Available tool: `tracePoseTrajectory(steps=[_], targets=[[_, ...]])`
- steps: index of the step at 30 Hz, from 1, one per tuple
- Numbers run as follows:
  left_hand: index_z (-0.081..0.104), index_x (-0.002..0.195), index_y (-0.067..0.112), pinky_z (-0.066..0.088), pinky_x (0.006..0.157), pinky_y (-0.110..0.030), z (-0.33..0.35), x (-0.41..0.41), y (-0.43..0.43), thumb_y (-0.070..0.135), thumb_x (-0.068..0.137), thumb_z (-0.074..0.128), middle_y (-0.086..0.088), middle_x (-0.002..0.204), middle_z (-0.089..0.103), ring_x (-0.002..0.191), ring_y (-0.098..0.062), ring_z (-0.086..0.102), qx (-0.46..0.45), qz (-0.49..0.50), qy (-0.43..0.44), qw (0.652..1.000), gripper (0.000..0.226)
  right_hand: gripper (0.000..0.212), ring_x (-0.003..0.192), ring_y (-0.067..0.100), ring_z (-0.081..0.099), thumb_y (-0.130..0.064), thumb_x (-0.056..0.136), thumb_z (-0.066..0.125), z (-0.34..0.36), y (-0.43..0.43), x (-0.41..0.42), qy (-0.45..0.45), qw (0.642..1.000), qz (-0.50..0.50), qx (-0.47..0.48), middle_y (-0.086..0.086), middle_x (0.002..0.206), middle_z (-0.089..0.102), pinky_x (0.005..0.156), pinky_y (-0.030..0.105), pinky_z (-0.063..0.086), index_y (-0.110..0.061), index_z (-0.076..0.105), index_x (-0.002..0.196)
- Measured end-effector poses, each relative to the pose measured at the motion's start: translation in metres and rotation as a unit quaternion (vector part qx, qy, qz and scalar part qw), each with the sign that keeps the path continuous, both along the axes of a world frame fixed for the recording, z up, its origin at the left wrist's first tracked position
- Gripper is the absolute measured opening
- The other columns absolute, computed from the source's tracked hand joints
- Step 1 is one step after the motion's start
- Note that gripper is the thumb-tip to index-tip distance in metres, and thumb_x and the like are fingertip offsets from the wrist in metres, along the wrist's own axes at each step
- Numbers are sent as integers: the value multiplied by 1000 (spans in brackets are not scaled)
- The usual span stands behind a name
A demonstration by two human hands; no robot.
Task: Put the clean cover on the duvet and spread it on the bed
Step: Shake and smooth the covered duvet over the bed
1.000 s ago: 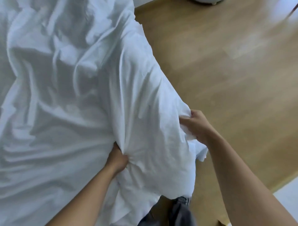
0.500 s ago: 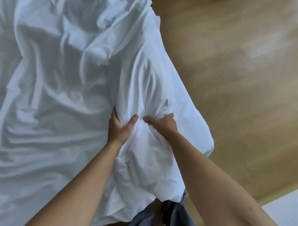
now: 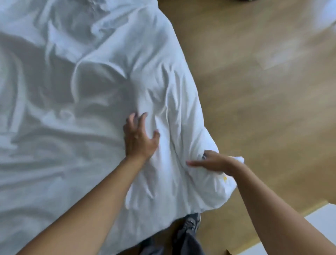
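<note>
Right side of the view, it's all wooden floor (image 3: pixel 263 109), warm honey-brown boards running off toward the top corner. A pale patch of glare (image 3: pixel 283 54) sits on the boards up there, washed out and blurry. At the very top edge, a sliver of a dark object (image 3: pixel 241 1), too little of it showing to say what it is. Down at the bottom centre, dark grey trousers (image 3: pixel 183 242), and just above them a grey shoe (image 3: pixel 192 221) planted on the floor. In the bottom right corner, a flat white surface (image 3: pixel 323 216) cuts in with a straight edge against the wood; what it belongs to can't be made out.
</note>
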State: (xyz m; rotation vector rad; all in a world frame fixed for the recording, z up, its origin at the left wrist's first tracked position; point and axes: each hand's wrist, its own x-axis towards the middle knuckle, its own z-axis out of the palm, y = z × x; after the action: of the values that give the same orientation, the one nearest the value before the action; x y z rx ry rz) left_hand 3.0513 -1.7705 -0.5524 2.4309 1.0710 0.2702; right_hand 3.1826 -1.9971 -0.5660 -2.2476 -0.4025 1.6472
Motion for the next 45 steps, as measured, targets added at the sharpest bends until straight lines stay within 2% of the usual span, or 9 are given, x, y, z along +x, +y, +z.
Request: tracePoseTrajectory(steps=[7, 15, 19, 22, 27, 31, 35, 37, 45], targets=[[15, 158, 38, 41, 110, -45, -39, 38, -3, 58, 82, 69, -15, 160, 19, 135, -43, 44, -122, -38, 277, 952, 96, 43, 98, 29, 68, -53, 89, 66, -54, 22, 66, -114, 909, -381, 127, 9, 104, 72, 90, 41, 53, -10, 66, 94], [69, 82, 18, 51, 86, -40, -10, 72, 56, 57, 97, 47, -18, 104, 61, 103, -42, 60, 14, -24, 142, 989, 47, 94, 116, 32, 66, -94, 76, 25, -64, 108, 112, 301, 786, -478, 252, 7, 129, 68, 94, 48, 53, -30, 59, 136], [47, 144, 21, 39, 108, -46, 19, 134, 114, 68, 82, 65, -17, 141, 45, 129, -42, 45, 33, 26, 60, 997, 80, 66, 108, 24, 71, -70, 75, 71, -30, 138, 129, 291, 869, -326, 231, 3, 119, 73, 88, 40, 57, -26, 69, 124], [35, 152, 23, 42, 108, -41, 20, 182, 123, 59, 76, 79, -15, 144, 51, 132, -34, 50, -161, -5, 176, 971, 94, 18, 64, 12, 65, -13, 75, 74, 0, 125, 159, 31, 916, -328, 230, -2, 70, 69, 56, 24, 50, -1, 72, 88], [61, 119, 21, 49, 82, -21, -14, 196, 91, 14, 74, 55, 5, 106, 69, 99, -13, 65, -140, -8, -108, 984, 46, 32, 69, 14, 50, -17, 72, 53, 14, 65, 166, -557, 769, -204, 240, -3, 74, 57, 56, 22, 26, -24, 61, 102], [45, 147, 16, 32, 112, -39, -63, 189, 56, 36, 83, 61, -13, 149, 40, 135, -35, 38, 10, -192, 326, 926, 69, 31, 96, 27, 66, -32, 87, 62, -52, 79, 164, -91, 990, 98, 38, 6, 106, 70, 73, 33, 50, -14, 58, 112], [76, 97, 19, 45, 85, -32, -23, 248, 109, 60, 65, 47, -14, 110, 68, 105, -25, 64, -121, -122, 162, 972, 60, 55, 80, 13, 72, -66, 68, 77, -89, 86, 246, 144, 927, -315, 142, -5, 95, 75, 72, 29, 58, -17, 78, 92], [62, 131, 38, 40, 100, -38, -10, 254, 145, 76, 59, 47, -7, 138, 57, 126, -31, 53, -25, -9, 164, 986, 83, 54, 80, 15, 72, -69, 80, 67, -114, 100, 272, 175, 867, -435, 171, 0, 98, 74, 73, 29, 54, -17, 76, 85], [5, 157, 49, 25, 118, -61, -55, 228, 100, 74, 74, 65, 2, 168, 13, 154, -21, 15, -144, 64, 305, 939, 106, 45, 102, 27, 73, -35, 83, 78, -70, 179, 303, 341, 889, -237, 193, 13, 113, 74, 85, 40, 60, -5, 71, 116]])
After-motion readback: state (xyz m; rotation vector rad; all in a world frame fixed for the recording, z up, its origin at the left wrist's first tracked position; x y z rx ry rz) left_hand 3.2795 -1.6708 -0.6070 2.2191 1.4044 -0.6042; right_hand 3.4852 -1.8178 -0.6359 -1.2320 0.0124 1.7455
